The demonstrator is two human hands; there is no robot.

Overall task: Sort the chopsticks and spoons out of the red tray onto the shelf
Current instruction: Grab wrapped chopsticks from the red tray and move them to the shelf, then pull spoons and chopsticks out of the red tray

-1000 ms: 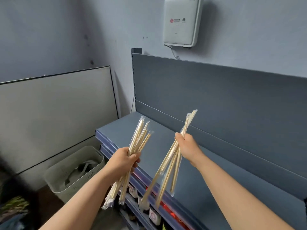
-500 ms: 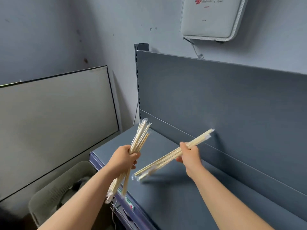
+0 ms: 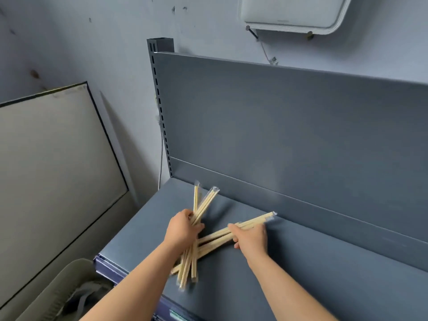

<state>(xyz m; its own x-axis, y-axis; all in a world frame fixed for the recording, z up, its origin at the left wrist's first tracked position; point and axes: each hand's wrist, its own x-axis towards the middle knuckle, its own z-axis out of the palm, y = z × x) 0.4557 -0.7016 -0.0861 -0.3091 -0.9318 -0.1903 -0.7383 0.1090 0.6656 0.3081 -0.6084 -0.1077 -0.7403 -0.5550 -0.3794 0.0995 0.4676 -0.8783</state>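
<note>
My left hand (image 3: 183, 229) grips a bundle of wrapped wooden chopsticks (image 3: 203, 205), held nearly upright over the left end of the grey-blue shelf (image 3: 301, 274). My right hand (image 3: 251, 238) grips a second bundle of wrapped chopsticks (image 3: 257, 221), lying low and almost flat across the shelf top, its far tips pointing right toward the back panel. The two bundles cross below my left hand. The red tray and the spoons are out of view.
The shelf's upright back panel (image 3: 289, 126) stands behind the hands. A white box (image 3: 291, 12) hangs on the wall above. A pale board (image 3: 53, 154) leans at the left, with a grey-green basket (image 3: 69, 295) on the floor below the shelf's front edge.
Both hands have dropped toward the shelf top. The right bundle has gone from steeply tilted to almost flat on the shelf, and the left bundle now crosses it. The camera has tilted down.
</note>
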